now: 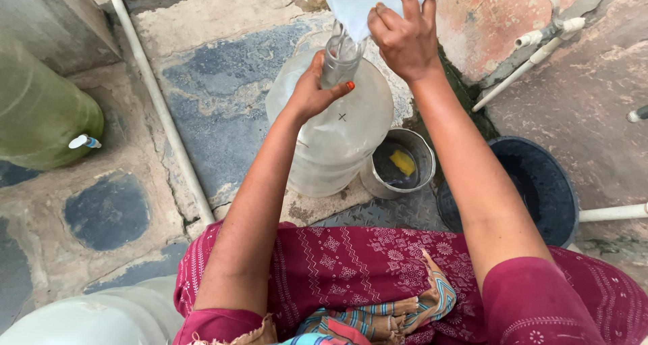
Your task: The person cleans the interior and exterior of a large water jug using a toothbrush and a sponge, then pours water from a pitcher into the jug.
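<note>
From the head camera, a big clear jug (337,132) stands upright on the stone floor (223,61) just past the person's knees, its long axis vertical, neck at the top. The left hand (314,88) is wrapped shut around that neck (339,60). Directly above, touching or nearly touching the mouth, the right hand (405,38) tilts a pale bowl (358,1), fingers curled over its rim, lip pointing down into the neck; water appears to run in. Both hands meet at the neck, the left lower. Right of the jug sit a steel pot (398,164) with something yellow inside and a dark basin (533,183). A green jug (40,112) lies at far left.
</note>
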